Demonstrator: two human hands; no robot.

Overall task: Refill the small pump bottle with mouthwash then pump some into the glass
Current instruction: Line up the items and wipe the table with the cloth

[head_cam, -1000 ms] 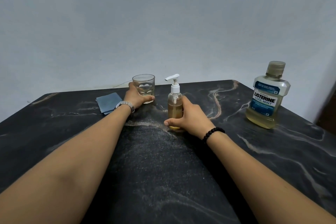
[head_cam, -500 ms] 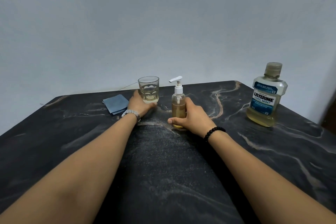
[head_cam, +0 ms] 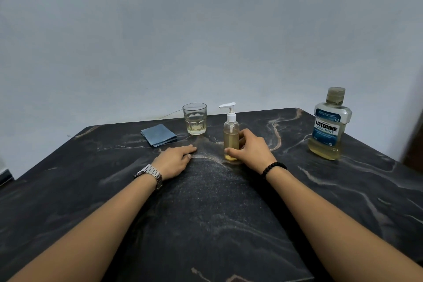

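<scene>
The small clear pump bottle (head_cam: 231, 137) stands upright on the black marble table (head_cam: 206, 213), filled with yellow liquid and fitted with a white pump head. My right hand (head_cam: 250, 150) wraps its lower body from the right. The clear glass (head_cam: 195, 118) stands free behind and to the left of it, with a little yellow liquid at the bottom. My left hand (head_cam: 175, 160) lies flat on the table in front of the glass, holding nothing. The large capped mouthwash bottle (head_cam: 329, 126) stands at the far right, partly full.
A folded blue cloth (head_cam: 158, 135) lies left of the glass near the table's back edge. A pale wall rises directly behind the table. The table's right edge runs close behind the mouthwash bottle.
My left hand has let go of the glass and drawn back toward me, and now lies flat on the table. My right hand stays on the pump bottle.
</scene>
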